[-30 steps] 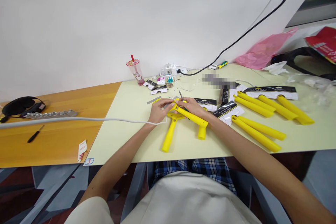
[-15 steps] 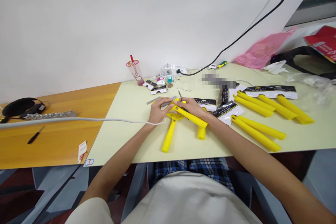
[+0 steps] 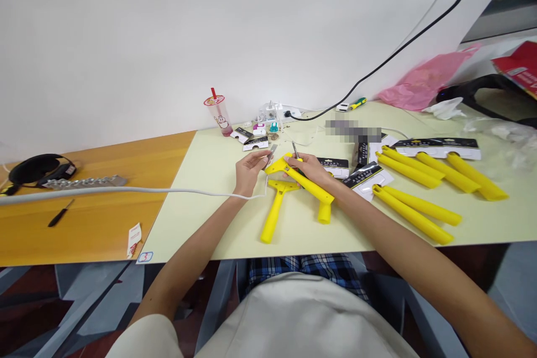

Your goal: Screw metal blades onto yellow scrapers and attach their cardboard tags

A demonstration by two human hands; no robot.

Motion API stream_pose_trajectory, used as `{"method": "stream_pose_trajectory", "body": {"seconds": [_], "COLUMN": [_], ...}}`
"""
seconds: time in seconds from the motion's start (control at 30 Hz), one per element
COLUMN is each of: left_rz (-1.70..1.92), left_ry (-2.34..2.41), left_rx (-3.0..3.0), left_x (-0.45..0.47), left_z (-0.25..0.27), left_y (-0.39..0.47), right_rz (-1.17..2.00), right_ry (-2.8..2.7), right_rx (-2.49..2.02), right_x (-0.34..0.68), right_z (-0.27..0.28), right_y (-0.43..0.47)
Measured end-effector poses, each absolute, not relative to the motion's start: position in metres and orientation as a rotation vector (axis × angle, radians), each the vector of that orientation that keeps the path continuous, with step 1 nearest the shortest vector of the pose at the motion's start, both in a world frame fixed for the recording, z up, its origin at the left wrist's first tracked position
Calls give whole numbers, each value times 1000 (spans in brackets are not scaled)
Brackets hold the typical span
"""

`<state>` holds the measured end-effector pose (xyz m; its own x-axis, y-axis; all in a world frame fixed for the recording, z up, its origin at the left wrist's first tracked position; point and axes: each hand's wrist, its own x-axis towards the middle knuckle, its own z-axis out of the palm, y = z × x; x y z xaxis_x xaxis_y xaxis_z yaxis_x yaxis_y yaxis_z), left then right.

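Between the fingertips of my left hand [image 3: 248, 170] is a thin grey metal blade [image 3: 273, 151], pointing up and away. My right hand [image 3: 311, 166] is closed around a yellow scraper [image 3: 308, 183], its wide head towards my left hand and its handle slanting down to the right. A thin metal shaft, apparently a screwdriver [image 3: 294, 148], sticks up from the same hand; its grip is mostly covered by the fingers. Below my hands lies a second yellow scraper [image 3: 274, 212]. Another yellow handle [image 3: 323, 213] shows partly from under the held one.
Yellow handles [image 3: 413, 215] and black-and-white cards [image 3: 436, 148] lie to the right. A drink cup [image 3: 220, 117] and a power strip [image 3: 272, 112] stand near the wall. A white cable [image 3: 201, 193] crosses before my left wrist. Headphones [image 3: 36, 170] and a screwdriver [image 3: 61, 213] lie far left.
My hands have moved apart. My left hand has come away from the scraper's head with the blade, while my right hand keeps the scraper and the thin shaft.
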<state>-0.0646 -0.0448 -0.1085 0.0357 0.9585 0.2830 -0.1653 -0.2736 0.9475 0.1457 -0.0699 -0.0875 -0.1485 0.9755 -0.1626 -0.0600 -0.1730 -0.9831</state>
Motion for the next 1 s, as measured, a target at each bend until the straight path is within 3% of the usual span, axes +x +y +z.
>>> {"method": "stream_pose_trajectory", "body": {"seconds": [0.27,1.0], "left_rz": [1450,1399], "left_ry": [944,1060], "left_rx": [1068,1131], "left_x": [-68,-68], "left_z": [-110,-109], "left_y": [-37,-42], "right_rz": [1387,1364], "right_ry": [-1064,-1051], "right_rx": [-1200,-1173], "right_x": [149,148], "right_z": [-85,-89], "right_y": [-68,-67]}}
